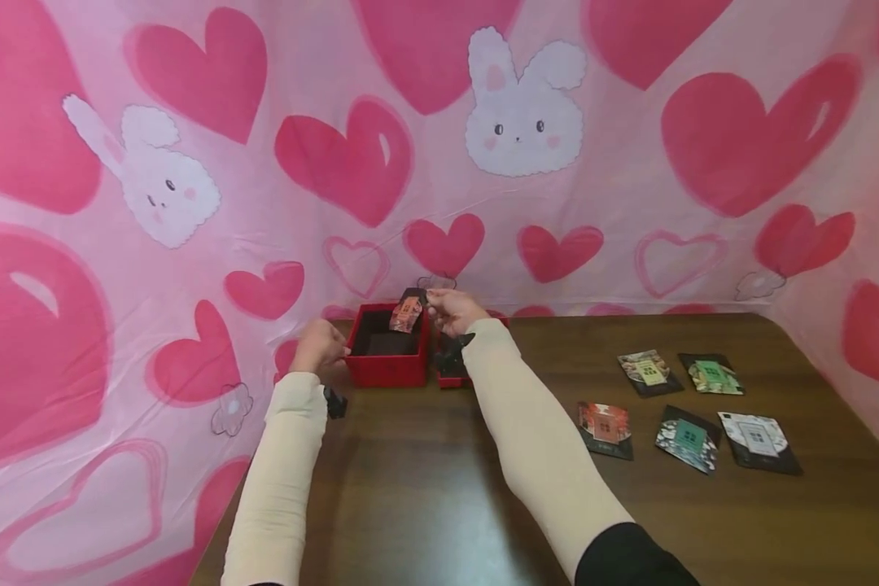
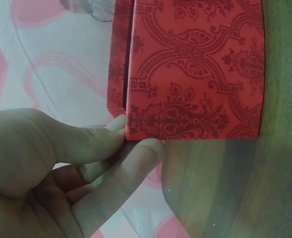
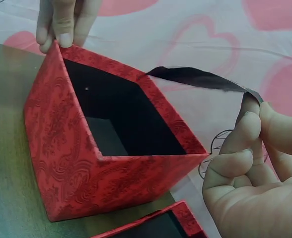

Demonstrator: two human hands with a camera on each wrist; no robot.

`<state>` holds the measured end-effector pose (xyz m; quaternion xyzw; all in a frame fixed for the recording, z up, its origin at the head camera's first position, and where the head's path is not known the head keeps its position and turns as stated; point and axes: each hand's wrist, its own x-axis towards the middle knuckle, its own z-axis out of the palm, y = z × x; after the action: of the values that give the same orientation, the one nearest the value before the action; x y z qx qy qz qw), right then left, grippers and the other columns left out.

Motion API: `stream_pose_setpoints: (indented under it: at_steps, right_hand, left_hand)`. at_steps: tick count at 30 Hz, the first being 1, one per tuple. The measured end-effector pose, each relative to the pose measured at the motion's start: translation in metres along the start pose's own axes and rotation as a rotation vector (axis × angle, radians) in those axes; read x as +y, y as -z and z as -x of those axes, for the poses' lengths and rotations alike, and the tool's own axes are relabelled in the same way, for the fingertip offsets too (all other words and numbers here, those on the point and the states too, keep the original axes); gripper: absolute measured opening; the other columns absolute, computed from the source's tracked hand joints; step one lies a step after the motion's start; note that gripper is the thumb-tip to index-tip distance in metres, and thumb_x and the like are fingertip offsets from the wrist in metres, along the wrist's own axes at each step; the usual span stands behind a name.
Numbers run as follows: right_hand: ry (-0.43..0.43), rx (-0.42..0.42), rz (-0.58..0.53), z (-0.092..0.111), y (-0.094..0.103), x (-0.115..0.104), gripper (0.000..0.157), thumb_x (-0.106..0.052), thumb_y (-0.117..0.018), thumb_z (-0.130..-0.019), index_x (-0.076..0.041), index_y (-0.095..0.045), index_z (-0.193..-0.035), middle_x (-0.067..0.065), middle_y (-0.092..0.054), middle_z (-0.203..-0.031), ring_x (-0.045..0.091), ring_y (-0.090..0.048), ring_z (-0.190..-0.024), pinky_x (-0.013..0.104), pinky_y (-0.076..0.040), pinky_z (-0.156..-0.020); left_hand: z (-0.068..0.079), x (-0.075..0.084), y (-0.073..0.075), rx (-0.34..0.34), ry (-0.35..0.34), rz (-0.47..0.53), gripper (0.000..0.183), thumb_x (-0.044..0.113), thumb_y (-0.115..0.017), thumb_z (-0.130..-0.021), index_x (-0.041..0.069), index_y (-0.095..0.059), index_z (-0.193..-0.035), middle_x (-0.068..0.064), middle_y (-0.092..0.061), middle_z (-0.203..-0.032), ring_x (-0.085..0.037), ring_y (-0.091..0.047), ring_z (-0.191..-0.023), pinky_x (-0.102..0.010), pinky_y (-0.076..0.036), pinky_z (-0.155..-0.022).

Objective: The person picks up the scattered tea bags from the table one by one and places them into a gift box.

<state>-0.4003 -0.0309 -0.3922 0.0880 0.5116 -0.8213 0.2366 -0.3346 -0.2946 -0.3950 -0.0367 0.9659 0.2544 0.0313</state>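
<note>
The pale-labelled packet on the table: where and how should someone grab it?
I'd probably pinch the pale-labelled packet by its right edge, coming from the right: it lies flat and looks thin, and the teal-labelled packet sits close on its left.

Dark brown wooden table across the lower frame in the head view. On it at centre, an open red box; just right, a second red container, partly hidden. At right, lying flat: yellow-labelled packet and green-labelled packet above; red-labelled packet, teal-labelled packet and white-labelled packet below.
</note>
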Motion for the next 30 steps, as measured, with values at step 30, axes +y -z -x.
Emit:
stream_pose_setpoints:
  at_steps: [30]
  right_hand:
    - [0.114,0.033,0.402,0.016,0.040,-0.012,0.036,-0.012,-0.062,-0.101,0.001,-0.061,-0.134,0.015,-0.073,-0.098,0.005,-0.058,-0.056,0.018,-0.042,-0.053]
  left_hand:
    - [-0.005,-0.002,0.001,-0.042,0.039,0.074,0.018,0.002,-0.077,-0.086,-0.009,-0.076,-0.099,-0.018,-0.073,-0.082,-0.028,-0.067,-0.065,-0.032,-0.057,-0.057]
